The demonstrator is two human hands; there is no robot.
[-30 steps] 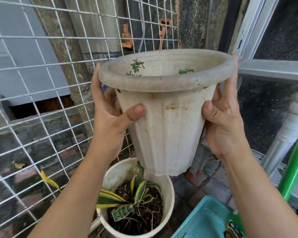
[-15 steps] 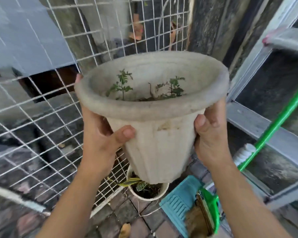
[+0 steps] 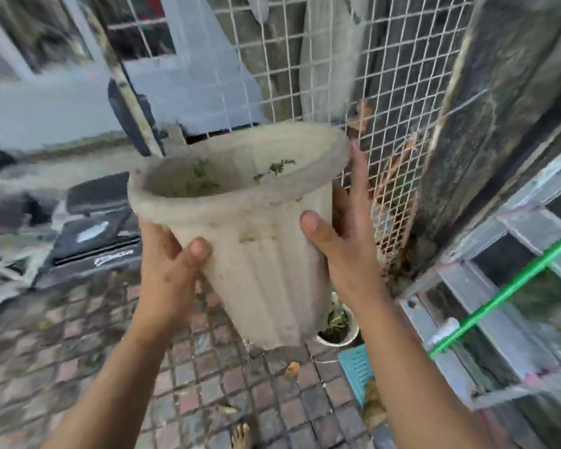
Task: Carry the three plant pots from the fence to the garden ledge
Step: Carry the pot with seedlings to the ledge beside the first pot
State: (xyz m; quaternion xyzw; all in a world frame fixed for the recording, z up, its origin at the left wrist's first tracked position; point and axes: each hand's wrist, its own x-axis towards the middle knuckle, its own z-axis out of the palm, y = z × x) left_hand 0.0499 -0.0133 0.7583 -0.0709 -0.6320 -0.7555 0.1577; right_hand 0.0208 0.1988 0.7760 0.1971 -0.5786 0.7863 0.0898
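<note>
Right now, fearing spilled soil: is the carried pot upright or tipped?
Tipped: the pot leans, rim lower on the left, base offset right, gripped by left hand and right hand.

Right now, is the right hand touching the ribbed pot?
Touching. The head view shows the right hand with its thumb pressed on the wall of the ribbed pot, fingers behind its rim.

1. The plant pot [image 3: 266,270] hides most of the white pot [image 3: 337,343] on the paving [image 3: 208,384] behind it.
2. At left, dark shapes [image 3: 91,234] are smeared beyond telling.
3. A foot [image 3: 242,436] is cut off by the bottom edge.
</note>
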